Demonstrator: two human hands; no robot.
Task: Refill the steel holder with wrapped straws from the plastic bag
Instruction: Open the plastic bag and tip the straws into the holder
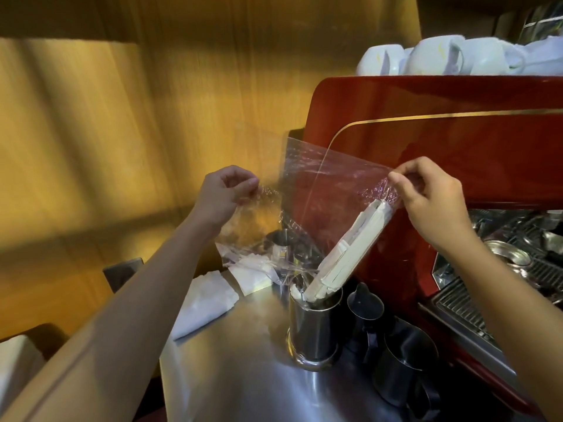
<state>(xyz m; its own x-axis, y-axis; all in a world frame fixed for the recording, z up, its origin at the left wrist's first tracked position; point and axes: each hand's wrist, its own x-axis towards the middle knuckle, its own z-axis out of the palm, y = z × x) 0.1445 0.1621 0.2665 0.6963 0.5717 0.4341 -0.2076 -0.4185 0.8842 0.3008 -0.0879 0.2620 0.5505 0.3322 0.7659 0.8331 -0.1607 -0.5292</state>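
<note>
A clear plastic bag hangs stretched between my two hands above the counter. My left hand pinches its crumpled left corner. My right hand pinches the upper right corner. Inside the bag a bundle of white wrapped straws lies tilted, its lower end poking into the mouth of the steel holder. The holder stands upright on the steel counter, directly under the bag.
A red espresso machine fills the right side, with white cups on top and a drip tray below. Dark steel pitchers stand right of the holder. White cloths lie left of it. A wooden wall is behind.
</note>
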